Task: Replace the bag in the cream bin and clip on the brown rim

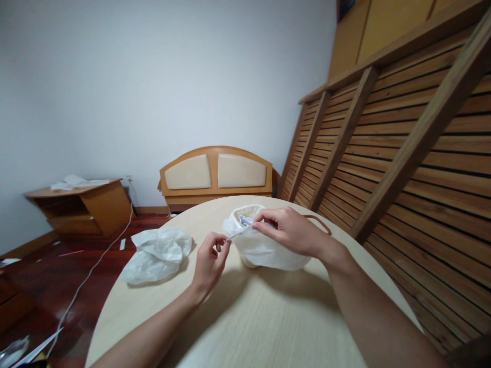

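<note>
- Left hand (209, 260): fingers pinched closed on the edge of a thin white plastic bag (268, 248), pulling it toward 9 o'clock, apparently to keep the film taut.
- Right hand (291, 230): fingers curled down onto the bag's top edge at the rim of a small cream basket (249, 210), gripping the film; looks like it pins the plastic in place against the left hand's pull.
- The bag is draped over the near side of the basket, which sits on the round light-wood bench (249, 317) at about 12 o'clock from the hands. Something small and grey shows inside the rim; can't tell what.
- A brown handle or cord (320, 221) curves out behind the right wrist.
- Second crumpled white plastic bag (157, 253) lies loose on the bench at 9 o'clock, well apart from the hands.
- Behind: wooden headboard (217, 174) on the floor against the wall, low cabinet (80, 207) at left, slatted bed frame (402, 153) leaning at right.
</note>
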`<act>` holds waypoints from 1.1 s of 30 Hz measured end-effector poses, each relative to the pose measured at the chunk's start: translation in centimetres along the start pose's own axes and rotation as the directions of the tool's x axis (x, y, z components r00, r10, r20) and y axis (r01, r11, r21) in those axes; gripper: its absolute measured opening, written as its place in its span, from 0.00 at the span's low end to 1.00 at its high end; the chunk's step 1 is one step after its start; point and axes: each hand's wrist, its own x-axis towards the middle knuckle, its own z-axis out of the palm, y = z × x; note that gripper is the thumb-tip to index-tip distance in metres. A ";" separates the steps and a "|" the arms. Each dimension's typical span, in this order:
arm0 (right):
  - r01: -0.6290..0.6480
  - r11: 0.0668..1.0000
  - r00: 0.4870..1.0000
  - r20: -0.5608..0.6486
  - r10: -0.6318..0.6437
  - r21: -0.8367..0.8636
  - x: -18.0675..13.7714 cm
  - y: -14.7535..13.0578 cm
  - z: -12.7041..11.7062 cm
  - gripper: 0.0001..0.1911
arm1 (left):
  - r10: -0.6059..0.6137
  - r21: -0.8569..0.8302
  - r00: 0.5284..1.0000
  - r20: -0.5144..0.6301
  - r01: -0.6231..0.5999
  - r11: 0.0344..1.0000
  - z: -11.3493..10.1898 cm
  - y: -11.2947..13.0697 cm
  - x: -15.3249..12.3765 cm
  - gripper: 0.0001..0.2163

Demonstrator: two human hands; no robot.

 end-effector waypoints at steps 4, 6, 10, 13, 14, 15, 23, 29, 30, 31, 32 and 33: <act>-0.069 0.995 0.998 -0.015 0.069 -0.072 0.0 0.8 0.2 0.13 | -0.126 -0.059 0.992 0.020 0.127 0.990 -0.1 -1.0 0.6 0.12; -0.094 0.990 0.995 0.017 0.097 -0.105 0.0 1.3 0.5 0.12 | -0.195 -0.136 0.980 0.031 0.197 0.971 -0.3 -1.3 0.8 0.14; -0.095 0.984 0.990 0.087 0.109 -0.149 -0.2 2.3 1.1 0.12 | -0.234 -0.195 0.972 0.002 0.230 0.953 -0.5 -1.9 1.3 0.16; -0.085 0.982 0.988 0.116 0.105 -0.166 -0.2 2.8 1.6 0.12 | -0.275 -0.196 0.961 -0.006 0.269 0.943 -0.5 -2.5 1.5 0.18; -0.081 0.982 0.987 0.121 0.103 -0.172 -0.1 3.0 1.8 0.11 | -0.287 -0.205 0.958 -0.003 0.281 0.938 -0.5 -2.7 1.6 0.19; -0.077 0.981 0.987 0.123 0.100 -0.179 -0.1 3.0 1.9 0.11 | -0.299 -0.216 0.954 0.002 0.292 0.932 -0.5 -3.0 1.6 0.19; 0.020 0.985 0.983 0.181 0.013 -0.174 0.1 2.5 1.8 0.09 | -0.329 -0.305 0.940 0.092 0.341 0.889 -0.3 -3.9 1.9 0.20; 0.092 0.993 0.961 0.270 -0.068 -0.078 -0.1 1.1 1.1 0.09 | -0.162 -0.254 0.985 0.053 0.170 0.952 -0.5 -4.0 2.1 0.15; 0.101 0.993 0.957 0.278 -0.081 -0.059 -0.1 0.8 1.1 0.09 | -0.125 -0.235 0.991 0.038 0.130 0.963 -0.6 -3.9 2.2 0.14; 0.108 0.993 0.955 0.281 -0.093 -0.040 -0.1 0.6 1.2 0.08 | -0.091 -0.218 0.996 0.025 0.095 0.971 -0.7 -3.7 2.2 0.12; 0.115 0.993 0.955 0.278 -0.104 -0.022 -0.1 0.3 1.2 0.08 | -0.063 -0.203 0.998 0.015 0.065 0.977 -0.8 -3.5 2.2 0.11; 0.119 0.993 0.956 0.272 -0.112 -0.007 -0.1 0.1 1.3 0.08 | -0.038 -0.191 0.999 0.004 0.038 0.981 -0.9 -3.2 2.1 0.10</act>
